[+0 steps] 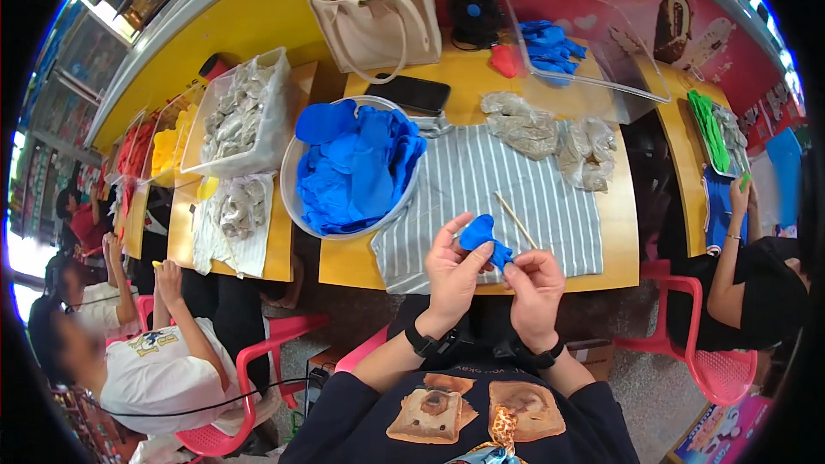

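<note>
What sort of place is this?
Probably a small handcraft workshop, though I can't be certain: people sit at yellow tables, a whitish tub is heaped with blue pieces, and the left hand and right hand hold a small blue item.

Wearer's two hands [453,275], one fan [475,17]

Striped cloth [460,176] lies free beyond the hands [452,277], save a stick [516,221] — tub [290,177] blocking left, bags [524,129] far right.
</note>
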`<state>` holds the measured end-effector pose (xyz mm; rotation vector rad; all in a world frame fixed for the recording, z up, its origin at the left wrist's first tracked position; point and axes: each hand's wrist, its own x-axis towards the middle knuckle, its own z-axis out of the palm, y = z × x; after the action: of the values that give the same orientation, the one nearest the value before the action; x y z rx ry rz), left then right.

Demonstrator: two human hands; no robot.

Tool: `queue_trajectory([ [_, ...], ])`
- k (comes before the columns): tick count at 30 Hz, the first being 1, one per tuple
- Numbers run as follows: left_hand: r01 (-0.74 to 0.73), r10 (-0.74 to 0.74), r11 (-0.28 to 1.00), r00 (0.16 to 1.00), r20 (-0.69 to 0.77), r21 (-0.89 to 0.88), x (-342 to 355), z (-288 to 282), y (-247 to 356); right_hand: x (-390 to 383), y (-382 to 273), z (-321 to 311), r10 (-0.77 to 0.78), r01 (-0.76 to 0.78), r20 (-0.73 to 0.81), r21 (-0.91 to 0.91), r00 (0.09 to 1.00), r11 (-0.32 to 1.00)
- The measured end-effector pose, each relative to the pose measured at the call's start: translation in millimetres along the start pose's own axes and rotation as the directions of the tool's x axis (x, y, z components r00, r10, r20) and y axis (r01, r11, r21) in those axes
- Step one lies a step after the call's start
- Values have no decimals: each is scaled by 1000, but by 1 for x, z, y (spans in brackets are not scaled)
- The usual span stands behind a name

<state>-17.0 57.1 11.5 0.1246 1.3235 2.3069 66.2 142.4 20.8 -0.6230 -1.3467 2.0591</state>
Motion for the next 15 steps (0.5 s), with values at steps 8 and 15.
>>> queue_trajectory([
  [8,-63,61,997,996,70,33,-1,4,3,9,-15,-5,-495,661,445,-578,746,478],
  [15,41,-40,999,985,169,-3,-4,0,8,12,-7,-10,-383,497,317,-551,868,670],
])
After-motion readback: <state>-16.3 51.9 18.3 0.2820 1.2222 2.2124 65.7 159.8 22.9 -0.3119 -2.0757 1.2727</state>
